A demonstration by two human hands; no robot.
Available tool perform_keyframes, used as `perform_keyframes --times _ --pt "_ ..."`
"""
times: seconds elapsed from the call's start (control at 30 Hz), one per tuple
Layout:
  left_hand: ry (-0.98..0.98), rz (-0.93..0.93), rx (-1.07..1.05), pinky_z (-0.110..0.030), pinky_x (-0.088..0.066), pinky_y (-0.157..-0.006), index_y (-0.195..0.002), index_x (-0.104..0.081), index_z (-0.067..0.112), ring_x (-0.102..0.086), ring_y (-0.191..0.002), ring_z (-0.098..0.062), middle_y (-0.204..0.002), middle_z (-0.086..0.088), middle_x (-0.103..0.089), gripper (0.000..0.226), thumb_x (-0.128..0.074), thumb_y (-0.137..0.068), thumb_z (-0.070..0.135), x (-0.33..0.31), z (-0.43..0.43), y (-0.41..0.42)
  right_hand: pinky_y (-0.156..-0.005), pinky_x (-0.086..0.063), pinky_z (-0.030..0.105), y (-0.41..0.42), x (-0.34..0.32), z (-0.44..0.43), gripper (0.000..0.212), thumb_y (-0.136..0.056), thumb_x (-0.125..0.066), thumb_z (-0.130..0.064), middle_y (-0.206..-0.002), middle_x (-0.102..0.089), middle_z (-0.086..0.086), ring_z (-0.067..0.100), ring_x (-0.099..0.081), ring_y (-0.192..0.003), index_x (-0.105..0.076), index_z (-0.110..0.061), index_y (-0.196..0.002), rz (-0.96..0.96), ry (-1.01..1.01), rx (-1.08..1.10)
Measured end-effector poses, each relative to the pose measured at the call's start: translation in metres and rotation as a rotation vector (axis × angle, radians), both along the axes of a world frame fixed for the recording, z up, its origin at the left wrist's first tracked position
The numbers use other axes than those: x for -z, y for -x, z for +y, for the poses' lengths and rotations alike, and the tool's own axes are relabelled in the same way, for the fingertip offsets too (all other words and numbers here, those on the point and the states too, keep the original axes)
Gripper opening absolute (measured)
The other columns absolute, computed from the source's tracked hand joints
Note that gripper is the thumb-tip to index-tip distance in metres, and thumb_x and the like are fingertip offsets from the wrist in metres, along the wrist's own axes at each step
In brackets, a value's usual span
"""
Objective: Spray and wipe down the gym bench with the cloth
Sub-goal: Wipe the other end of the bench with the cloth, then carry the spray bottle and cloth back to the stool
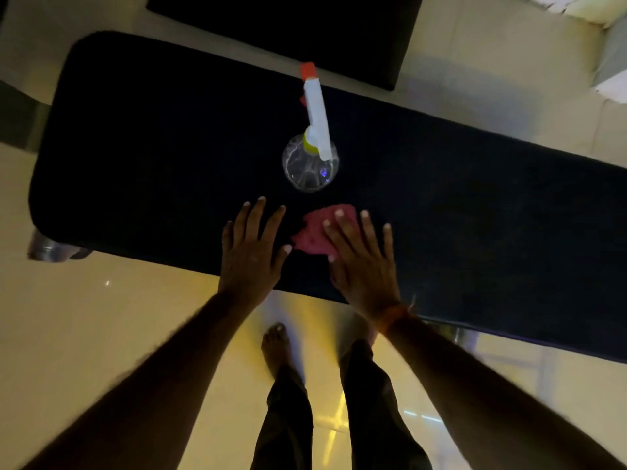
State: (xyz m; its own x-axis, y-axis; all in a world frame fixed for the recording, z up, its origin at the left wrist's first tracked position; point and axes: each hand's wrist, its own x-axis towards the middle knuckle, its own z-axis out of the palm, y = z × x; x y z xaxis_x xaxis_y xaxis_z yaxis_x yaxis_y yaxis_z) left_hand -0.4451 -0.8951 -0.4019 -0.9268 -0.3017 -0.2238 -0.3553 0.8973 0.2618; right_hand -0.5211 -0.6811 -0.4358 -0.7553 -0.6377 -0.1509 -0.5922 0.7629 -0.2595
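Note:
A long black padded gym bench [152,147] runs across the view from upper left to lower right. A clear spray bottle [310,164] with a white head and red nozzle stands upright on its middle. Just in front of the bottle lies a crumpled pink cloth [314,234]. My right hand [361,256] lies flat with spread fingers, its index and middle fingers resting on the cloth's right part. My left hand [252,249] lies flat on the bench pad beside the cloth, fingers apart, its thumb tip close to the cloth's left edge.
A second black pad [288,25] lies beyond the bench at the top. A metal bench leg [51,247] shows at the left end. Glossy pale floor tiles surround the bench. My bare feet and dark trousers [322,385] stand at its near edge. White furniture [604,45] sits at the top right.

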Motion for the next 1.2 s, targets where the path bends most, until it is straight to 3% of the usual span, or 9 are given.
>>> perform_keyframes --times 0.13,0.27,0.33,0.5,0.67,0.8,0.93,1.07,1.2 --pt "-0.058 0.046 -0.014 -0.057 -0.030 -0.118 -0.156 -0.041 0.017 -0.028 -0.153 -0.035 -0.165 -0.014 -0.032 0.053 -0.051 -0.105 0.028 -0.006 -0.010 -0.009 -0.128 0.000 0.059 -0.046 -0.016 -0.054 0.062 -0.110 -0.032 -0.038 -0.175 0.001 0.000 0.033 0.006 -0.161 -0.009 -0.026 -0.166 -0.125 0.044 0.433" --pt "-0.157 0.017 -0.039 -0.054 -0.029 -0.120 -0.156 -0.042 0.015 -0.025 -0.155 -0.032 -0.166 -0.011 -0.030 0.051 -0.048 -0.106 0.019 -0.016 -0.019 -0.006 -0.127 -0.010 0.063 -0.081 -0.020 -0.051 0.062 -0.109 -0.036 -0.035 -0.174 -0.003 0.002 0.033 0.000 -0.160 -0.014 -0.025 -0.166 -0.118 0.036 0.068" --pt "-0.187 -0.005 -0.040 -0.053 -0.028 -0.121 -0.156 -0.041 0.016 -0.023 -0.156 -0.031 -0.167 -0.009 -0.029 0.051 -0.049 -0.105 0.021 -0.019 -0.022 -0.003 -0.127 -0.012 0.062 -0.062 -0.019 -0.036 0.062 -0.107 -0.042 -0.035 -0.173 -0.007 -0.002 0.031 -0.004 -0.161 -0.019 -0.027 -0.164 -0.084 0.007 0.073" --pt "-0.251 -0.055 -0.106 -0.052 -0.028 -0.121 -0.159 -0.033 0.017 -0.021 -0.155 -0.030 -0.167 -0.009 -0.026 0.066 -0.055 -0.102 0.042 -0.026 -0.017 0.008 -0.130 -0.005 0.054 -0.030 -0.020 -0.030 0.063 -0.109 -0.035 -0.035 -0.173 0.002 -0.001 0.029 0.004 -0.161 -0.009 -0.025 -0.165 -0.131 -0.036 0.579" --pt "-0.470 0.136 -0.293 -0.053 -0.033 -0.119 -0.162 -0.023 0.011 -0.029 -0.152 -0.034 -0.165 -0.016 -0.027 0.089 -0.067 -0.094 0.046 -0.047 0.002 0.041 -0.131 -0.010 0.046 -0.061 -0.032 -0.033 0.061 -0.110 -0.040 -0.024 -0.172 0.000 0.002 0.029 0.002 -0.161 -0.014 -0.016 -0.164 -0.199 0.089 0.218" --pt "-0.588 0.291 -0.369 -0.036 -0.032 -0.115 -0.161 -0.024 0.012 -0.031 -0.151 -0.029 -0.163 -0.013 -0.031 0.100 -0.079 -0.085 0.044 -0.067 0.014 0.078 -0.127 -0.025 0.051 -0.033 -0.047 -0.005 0.058 -0.106 -0.051 -0.016 -0.168 -0.014 0.005 0.032 -0.013 -0.159 -0.031 -0.009 -0.160 -0.170 0.108 0.162" --pt "-0.613 0.389 -0.302 -0.042 -0.042 -0.116 -0.142 -0.051 0.003 -0.049 -0.138 -0.030 -0.143 -0.016 -0.055 0.072 -0.079 -0.086 0.039 -0.071 0.021 0.119 -0.130 -0.018 0.047 -0.004 -0.059 0.018 0.058 -0.108 -0.047 -0.018 -0.171 -0.014 0.005 0.027 -0.006 -0.160 -0.026 -0.010 -0.162 -0.156 0.118 0.226" --pt "-0.610 0.477 -0.407 -0.044 -0.054 -0.095 -0.109 -0.066 0.008 -0.069 -0.103 -0.023 -0.104 -0.008 -0.072 0.035 -0.072 -0.092 0.039 -0.073 0.036 0.145 -0.131 -0.014 0.044 0.018 -0.074 0.039 0.059 -0.108 -0.047 -0.019 -0.171 -0.012 0.003 0.024 -0.005 -0.160 -0.024 -0.013 -0.162 -0.122 0.154 0.246" --pt "-0.588 0.466 -0.451 -0.007 -0.047 -0.072 -0.096 -0.066 0.019 -0.064 -0.078 0.007 -0.080 0.015 -0.066 0.017 -0.070 -0.093 0.035 -0.099 0.054 0.146 -0.129 -0.021 0.048 0.028 -0.107 0.062 0.058 -0.106 -0.053 -0.017 -0.170 -0.021 0.005 0.028 -0.014 -0.160 -0.031 -0.011 -0.160 -0.094 0.203 0.306"
